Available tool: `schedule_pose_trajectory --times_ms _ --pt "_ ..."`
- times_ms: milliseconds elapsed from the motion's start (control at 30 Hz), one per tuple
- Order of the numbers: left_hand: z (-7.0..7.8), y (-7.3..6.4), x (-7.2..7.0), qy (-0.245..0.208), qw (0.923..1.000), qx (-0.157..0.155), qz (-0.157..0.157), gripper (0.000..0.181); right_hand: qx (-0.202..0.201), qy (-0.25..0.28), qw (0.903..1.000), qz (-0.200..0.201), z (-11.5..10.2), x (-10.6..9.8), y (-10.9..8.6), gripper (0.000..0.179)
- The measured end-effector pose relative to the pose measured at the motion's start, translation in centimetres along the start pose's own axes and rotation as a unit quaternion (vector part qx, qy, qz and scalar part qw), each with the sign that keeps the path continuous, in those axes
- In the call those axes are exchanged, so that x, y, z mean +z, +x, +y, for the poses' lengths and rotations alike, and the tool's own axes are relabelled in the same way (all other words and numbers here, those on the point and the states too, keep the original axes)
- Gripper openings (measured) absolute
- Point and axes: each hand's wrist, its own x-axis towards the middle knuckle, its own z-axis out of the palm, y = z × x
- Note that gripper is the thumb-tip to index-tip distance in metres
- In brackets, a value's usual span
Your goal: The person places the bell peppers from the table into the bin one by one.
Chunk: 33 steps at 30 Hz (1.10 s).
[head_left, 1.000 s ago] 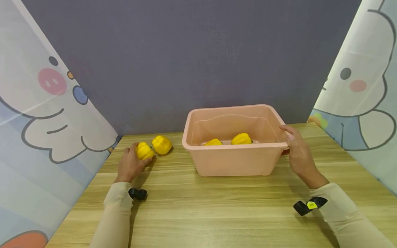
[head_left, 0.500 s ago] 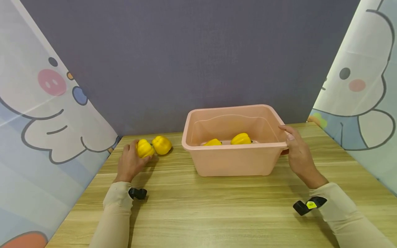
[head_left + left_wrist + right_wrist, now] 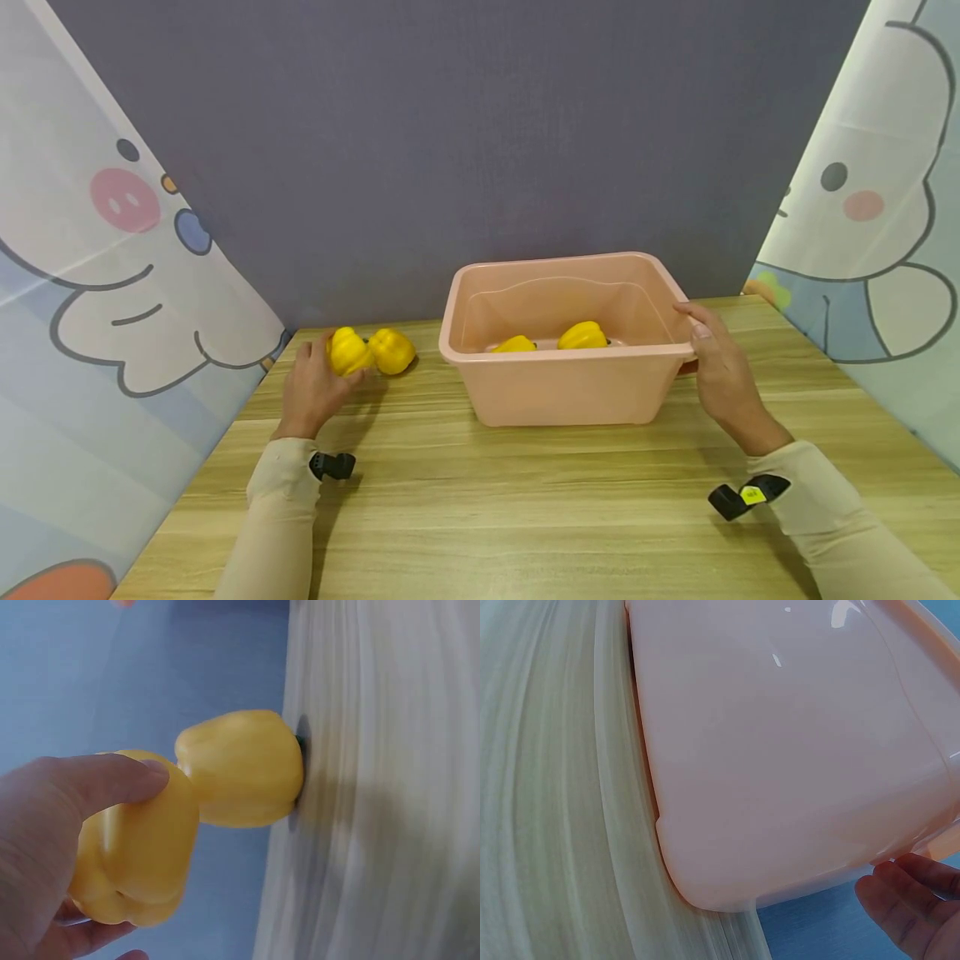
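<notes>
My left hand grips a yellow bell pepper, thumb on one side and fingers round the other. In the left wrist view this pepper is held up off the table. Just right of it a second yellow bell pepper rests on the table, its green stem partly showing. A pink plastic bin stands right of centre with two yellow bell peppers visible inside, one partly hidden by the front wall. My right hand holds the bin's right rim, thumb on top and fingers under it.
The wood-grain table reaches back to a dark grey panel. Cartoon-printed sheets flank it, one at the left and one at the right.
My left hand has lifted its bell pepper slightly off the table, turning it a little. My right hand and the bin have stayed in place.
</notes>
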Motion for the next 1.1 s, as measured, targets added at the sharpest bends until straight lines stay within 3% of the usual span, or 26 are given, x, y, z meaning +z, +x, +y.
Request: schedule_pose_trajectory --times_ms 433,867,1100 --pt "1.6 0.4 -0.7 -0.003 0.9998 0.019 0.006 0.083 -0.001 -0.003 1.0 -0.003 0.0 -0.1 0.0 0.044" --pt "3.2 0.4 -0.8 -0.01 0.9976 0.058 0.038 0.082 0.0 0.004 1.0 -0.002 -0.2 0.0 0.0 0.044" --pt "3.9 0.3 -1.0 -0.007 0.9975 0.058 0.041 0.083 0.001 0.001 1.0 -0.003 -0.1 -0.1 0.1 0.044"
